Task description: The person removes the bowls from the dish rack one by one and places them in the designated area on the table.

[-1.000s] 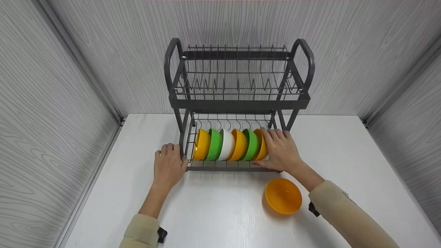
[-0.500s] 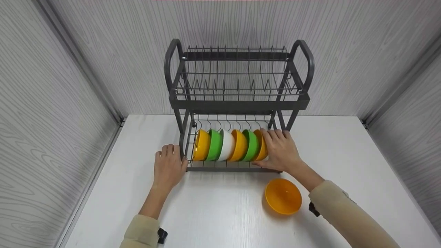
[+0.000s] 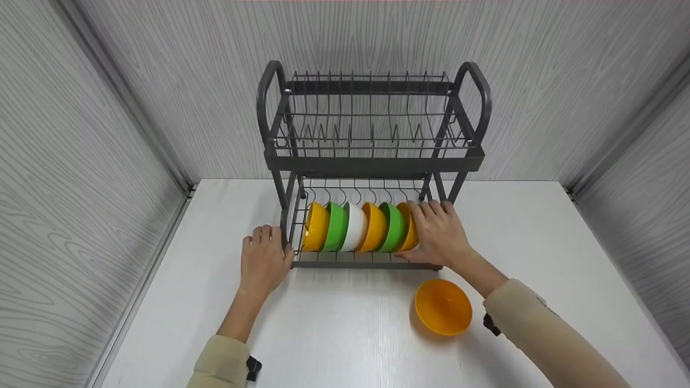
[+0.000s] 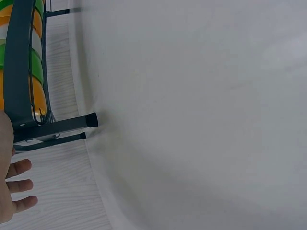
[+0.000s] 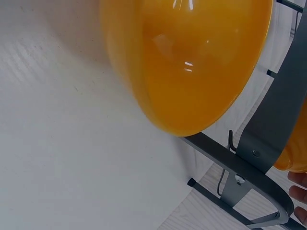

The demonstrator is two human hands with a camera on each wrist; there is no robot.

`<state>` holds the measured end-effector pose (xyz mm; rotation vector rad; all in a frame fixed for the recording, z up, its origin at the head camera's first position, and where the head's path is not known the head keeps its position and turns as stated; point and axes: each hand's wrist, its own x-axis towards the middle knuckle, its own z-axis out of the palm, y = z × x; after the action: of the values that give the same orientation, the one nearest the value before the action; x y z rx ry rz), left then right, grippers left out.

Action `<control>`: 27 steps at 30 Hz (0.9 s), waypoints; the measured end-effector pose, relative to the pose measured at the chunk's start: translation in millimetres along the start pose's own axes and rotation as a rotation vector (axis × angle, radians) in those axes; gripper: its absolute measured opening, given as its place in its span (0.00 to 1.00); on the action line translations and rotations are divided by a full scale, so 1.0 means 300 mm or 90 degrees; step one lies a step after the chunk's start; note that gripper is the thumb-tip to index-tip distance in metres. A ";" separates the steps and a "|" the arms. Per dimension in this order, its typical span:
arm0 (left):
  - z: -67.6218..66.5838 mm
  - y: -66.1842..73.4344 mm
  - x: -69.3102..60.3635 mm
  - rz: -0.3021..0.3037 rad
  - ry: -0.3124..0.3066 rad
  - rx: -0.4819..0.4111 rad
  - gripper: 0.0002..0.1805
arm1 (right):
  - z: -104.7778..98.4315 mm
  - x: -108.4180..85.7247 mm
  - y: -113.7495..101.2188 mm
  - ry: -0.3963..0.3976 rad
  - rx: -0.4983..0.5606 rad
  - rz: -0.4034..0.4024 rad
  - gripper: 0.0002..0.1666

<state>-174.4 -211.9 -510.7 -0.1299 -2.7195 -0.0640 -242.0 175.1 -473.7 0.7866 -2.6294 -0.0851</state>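
A dark two-tier dish rack (image 3: 372, 163) stands at the back of the white table. In its lower tier, bowls stand on edge in a row: orange (image 3: 316, 227), green (image 3: 335, 229), white (image 3: 354, 229), orange (image 3: 373, 229), green (image 3: 393, 229) and orange (image 3: 407, 231). My right hand (image 3: 443, 235) grips that rightmost orange bowl, fingers over its upper edge and thumb low at the front. My left hand (image 3: 264, 262) is beside the rack's left front corner, thumb against it, other fingers loosely spread in the left wrist view. Another orange bowl (image 3: 443, 307) sits mouth up before the rack.
The upper tier's wire grid (image 3: 372, 114) overhangs the bowls, with a curved handle (image 3: 480, 102) at each side. Wood-grain panels (image 3: 108, 178) enclose the table (image 3: 345, 334) at the back and both sides. The loose bowl lies close below my right forearm.
Almost nothing differs. Both hands keep their places at the rack and the bowls have not moved; only my right sleeve shifts very slightly.
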 end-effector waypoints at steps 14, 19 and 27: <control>0.000 -0.004 -0.004 0.000 0.007 -0.004 0.20 | -0.010 0.009 0.002 -0.011 -0.003 -0.004 0.67; -0.003 -0.003 -0.006 -0.001 0.007 -0.005 0.20 | -0.015 0.008 0.004 -0.026 0.005 -0.001 0.67; -0.007 0.001 -0.007 0.002 0.010 0.000 0.20 | -0.024 0.011 0.009 -0.014 -0.005 -0.016 0.66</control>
<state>-171.6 -211.9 -509.7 -0.1322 -2.7030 -0.0650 -243.3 175.9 -465.5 0.8204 -2.6383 -0.1103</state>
